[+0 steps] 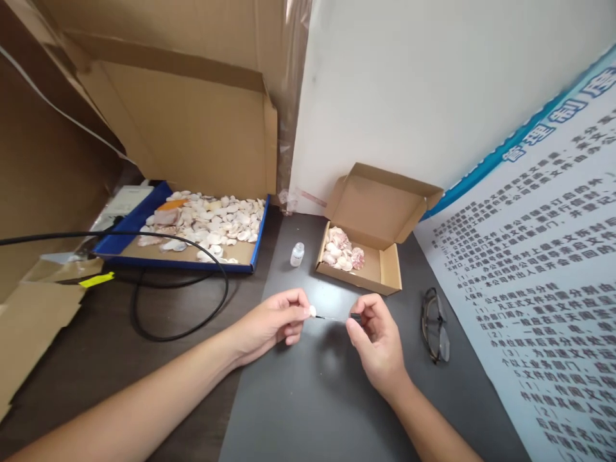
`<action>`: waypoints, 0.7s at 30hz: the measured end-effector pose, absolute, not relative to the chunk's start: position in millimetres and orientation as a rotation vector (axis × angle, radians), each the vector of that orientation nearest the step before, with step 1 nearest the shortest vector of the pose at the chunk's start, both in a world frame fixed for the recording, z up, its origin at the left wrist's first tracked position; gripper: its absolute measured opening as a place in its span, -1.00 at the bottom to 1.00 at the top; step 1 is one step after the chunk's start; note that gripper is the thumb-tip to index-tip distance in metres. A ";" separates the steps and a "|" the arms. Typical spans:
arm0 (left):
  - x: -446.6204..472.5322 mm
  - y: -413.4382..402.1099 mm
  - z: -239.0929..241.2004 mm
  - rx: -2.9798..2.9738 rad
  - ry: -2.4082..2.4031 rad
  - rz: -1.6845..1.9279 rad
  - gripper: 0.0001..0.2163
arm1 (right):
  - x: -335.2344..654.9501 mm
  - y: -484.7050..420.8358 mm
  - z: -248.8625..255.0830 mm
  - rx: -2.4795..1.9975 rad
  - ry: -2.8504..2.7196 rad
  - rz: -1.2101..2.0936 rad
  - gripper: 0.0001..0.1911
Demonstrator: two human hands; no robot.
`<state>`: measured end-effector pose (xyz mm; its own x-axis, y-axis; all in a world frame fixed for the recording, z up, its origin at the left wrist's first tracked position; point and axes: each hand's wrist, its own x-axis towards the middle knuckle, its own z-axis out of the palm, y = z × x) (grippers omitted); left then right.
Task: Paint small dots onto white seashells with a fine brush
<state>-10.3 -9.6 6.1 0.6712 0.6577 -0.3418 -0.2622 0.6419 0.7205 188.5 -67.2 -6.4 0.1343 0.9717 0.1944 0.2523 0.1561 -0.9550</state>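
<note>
Head view: by the fingers of the left hand point(276, 322) a small white shell point(312, 311) is pinched; by those of the right hand point(381, 345) a thin tool point(355, 316) is gripped, its dark tip held beside the shell. Beyond, on the surface point(298, 410), a bottle point(297, 255) is placed left of an open box point(389, 269); glasses point(443, 346) are laid right.

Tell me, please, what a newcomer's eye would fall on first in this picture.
Probably the heap of pale shells in the blue-sided box at the left. Next, perhaps, the hands near the centre: the left hand pinches a small white piece, and the right hand holds a thin rod pointing at it. The sheet of bold print along the right side also stands out.
</note>
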 end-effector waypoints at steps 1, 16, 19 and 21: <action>-9.2 -8.7 6.6 0.677 0.642 0.580 -0.72 | 186.4 -67.3 -8.4 -1.320 -1.295 0.841 -0.87; 10.3 -4.0 1.0 0.478 0.596 0.702 -0.72 | 181.5 -43.1 -18.0 -1.109 -1.073 1.010 -0.79; 10.6 -2.5 1.7 0.479 0.595 0.699 -0.73 | 183.7 -47.6 -23.1 -1.140 -1.128 1.036 -0.79; 10.8 -2.2 2.3 0.481 0.596 0.694 -0.73 | 185.3 -48.9 -23.2 -1.156 -1.150 1.040 -0.80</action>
<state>10.8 -2.2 2.3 0.6176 0.7078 -0.3429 -0.4460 0.6742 0.5887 185.3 -48.9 -23.2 0.1291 0.9843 0.1202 -0.0215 0.1240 -0.9921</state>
